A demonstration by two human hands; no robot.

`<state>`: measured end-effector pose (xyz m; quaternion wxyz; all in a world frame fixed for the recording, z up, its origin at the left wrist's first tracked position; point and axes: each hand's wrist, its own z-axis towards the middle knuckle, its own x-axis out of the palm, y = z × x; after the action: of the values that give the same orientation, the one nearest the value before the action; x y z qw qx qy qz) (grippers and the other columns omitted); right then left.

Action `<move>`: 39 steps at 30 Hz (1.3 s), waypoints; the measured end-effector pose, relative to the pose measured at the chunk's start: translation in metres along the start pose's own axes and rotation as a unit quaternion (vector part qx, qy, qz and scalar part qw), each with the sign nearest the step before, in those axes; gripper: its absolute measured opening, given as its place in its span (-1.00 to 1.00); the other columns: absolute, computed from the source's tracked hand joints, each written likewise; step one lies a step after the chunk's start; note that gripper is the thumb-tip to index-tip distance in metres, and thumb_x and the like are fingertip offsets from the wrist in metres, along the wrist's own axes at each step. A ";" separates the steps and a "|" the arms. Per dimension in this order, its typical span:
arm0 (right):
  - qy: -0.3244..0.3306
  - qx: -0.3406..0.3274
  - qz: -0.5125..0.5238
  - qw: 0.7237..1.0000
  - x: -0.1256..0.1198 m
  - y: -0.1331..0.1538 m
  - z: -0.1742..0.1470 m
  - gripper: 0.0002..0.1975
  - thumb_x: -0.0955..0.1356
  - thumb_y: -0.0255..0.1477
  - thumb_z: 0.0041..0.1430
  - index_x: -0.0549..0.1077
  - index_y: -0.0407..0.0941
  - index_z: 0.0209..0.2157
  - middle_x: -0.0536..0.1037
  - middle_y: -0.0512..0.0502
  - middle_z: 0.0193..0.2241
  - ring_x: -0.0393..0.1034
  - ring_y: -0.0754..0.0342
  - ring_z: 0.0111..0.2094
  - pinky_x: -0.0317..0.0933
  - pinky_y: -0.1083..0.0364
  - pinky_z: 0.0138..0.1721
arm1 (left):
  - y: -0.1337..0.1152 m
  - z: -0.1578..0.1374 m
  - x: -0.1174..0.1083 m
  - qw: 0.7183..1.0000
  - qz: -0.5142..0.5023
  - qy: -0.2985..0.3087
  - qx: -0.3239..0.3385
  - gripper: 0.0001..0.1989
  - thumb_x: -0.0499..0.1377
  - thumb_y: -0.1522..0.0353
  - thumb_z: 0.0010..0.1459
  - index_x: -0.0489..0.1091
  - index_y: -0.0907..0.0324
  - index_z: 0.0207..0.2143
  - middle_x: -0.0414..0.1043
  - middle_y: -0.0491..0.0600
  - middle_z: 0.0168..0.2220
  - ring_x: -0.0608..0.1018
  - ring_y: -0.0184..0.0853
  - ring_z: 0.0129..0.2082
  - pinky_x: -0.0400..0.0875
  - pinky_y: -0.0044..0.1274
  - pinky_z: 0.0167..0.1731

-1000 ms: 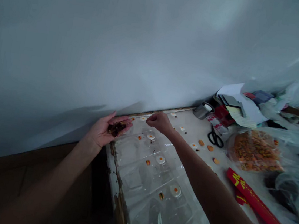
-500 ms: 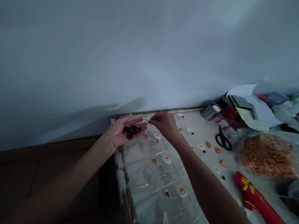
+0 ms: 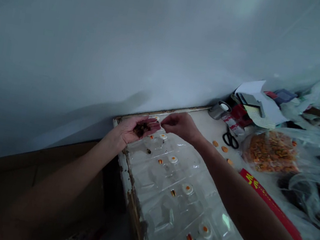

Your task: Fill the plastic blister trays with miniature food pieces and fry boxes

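Note:
My left hand (image 3: 127, 128) is palm up with its fingers stretched out, and a small heap of dark brown pieces (image 3: 141, 129) rests on it. Close to its fingertips, my right hand (image 3: 181, 126) is closed in a pinch; what it holds, if anything, is too small to make out. Beneath both hands lie clear moulded plastic trays (image 3: 166, 177). Their compartments hold tiny items, among them white discs with orange centres (image 3: 187, 189) and small burger-like pieces (image 3: 173, 193). One loose dark piece (image 3: 149, 151) sits on the plastic below my left hand.
Black scissors (image 3: 230, 140), flat tan ovals (image 3: 224, 149) and a roll of tape (image 3: 220, 110) lie on the white tabletop. To the right are a bag of small orange pieces (image 3: 274, 151) and a red box (image 3: 273, 209). Papers (image 3: 257, 94) pile up by the wall (image 3: 113, 49).
My view has shifted, so the table sits further left and higher. My right hand has come closer to my left fingertips. A dark piece now shows on the plastic below my left hand.

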<state>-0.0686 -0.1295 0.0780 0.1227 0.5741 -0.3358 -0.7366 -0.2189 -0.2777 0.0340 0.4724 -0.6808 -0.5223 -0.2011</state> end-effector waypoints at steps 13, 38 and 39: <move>0.017 0.110 -0.220 0.969 0.026 -0.033 -0.038 -0.81 0.46 -0.53 0.13 0.68 -0.09 -0.20 0.68 -0.07 -0.32 0.54 0.03 -0.29 0.26 0.14 -0.25 | 0.004 -0.019 -0.015 0.998 0.017 -0.052 0.034 -0.59 0.05 0.51 0.31 0.38 0.48 0.17 0.62 0.33 -0.21 0.69 -0.10 -0.20 0.64 -0.38 -0.17; -0.083 0.335 0.200 0.917 0.020 -0.016 -0.143 -0.85 0.52 -0.40 0.00 0.55 -0.18 -0.50 0.57 -0.07 -0.59 0.43 0.13 -0.57 0.29 0.21 -0.55 | 0.058 -0.051 0.023 0.996 -0.085 0.010 -0.015 -0.63 0.08 0.47 0.28 0.43 0.41 0.09 0.60 0.30 -0.13 0.65 -0.07 -0.06 0.64 -0.39 -0.14; -0.098 0.338 0.182 0.918 0.028 -0.019 -0.147 -0.83 0.52 -0.38 0.01 0.55 -0.17 -0.51 0.56 -0.06 -0.61 0.42 0.14 -0.58 0.27 0.21 -0.54 | 0.064 -0.049 0.027 0.996 -0.088 0.022 -0.025 -0.64 0.08 0.46 0.28 0.43 0.40 0.09 0.60 0.30 -0.13 0.65 -0.07 -0.05 0.63 -0.39 -0.13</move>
<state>0.0629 -0.1831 0.0277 0.0198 0.4356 -0.6735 -0.5969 -0.1404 -0.3059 0.0495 0.4471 -0.6395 -0.5645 -0.2693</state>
